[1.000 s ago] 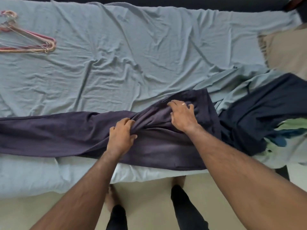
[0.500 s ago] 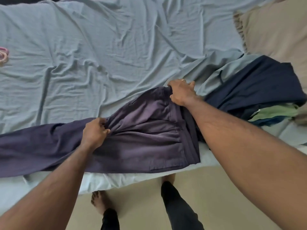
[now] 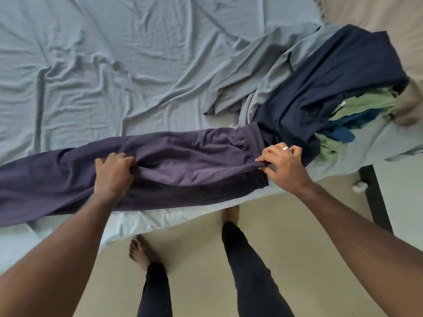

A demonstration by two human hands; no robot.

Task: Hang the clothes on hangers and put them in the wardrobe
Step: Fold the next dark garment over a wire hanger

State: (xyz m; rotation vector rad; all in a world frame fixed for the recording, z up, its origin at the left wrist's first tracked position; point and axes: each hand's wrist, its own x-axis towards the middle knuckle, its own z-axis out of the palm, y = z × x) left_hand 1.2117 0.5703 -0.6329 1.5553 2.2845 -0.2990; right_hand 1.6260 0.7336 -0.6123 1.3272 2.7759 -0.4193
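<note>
Dark purple trousers (image 3: 187, 156) lie stretched left to right along the near edge of the bed (image 3: 137, 65). My left hand (image 3: 113, 173) grips a bunched fold near the crotch. My right hand (image 3: 281, 167) pinches the waistband at the trousers' right end, a ring on one finger. The trouser legs run off the left edge of the view. No hanger and no wardrobe are in view.
A heap of clothes lies at the right of the bed: a navy garment (image 3: 332, 88), green fabric (image 3: 366, 104) and a teal piece (image 3: 343, 133). A beige blanket (image 3: 377, 19) covers the far right corner. A dark bed leg (image 3: 375, 197) stands beside my feet on the beige floor.
My right hand has slid from the far corner of the waistband to its near corner. The trousers now lie folded lengthwise and flatter. The view shifted right; the hangers left the frame.
</note>
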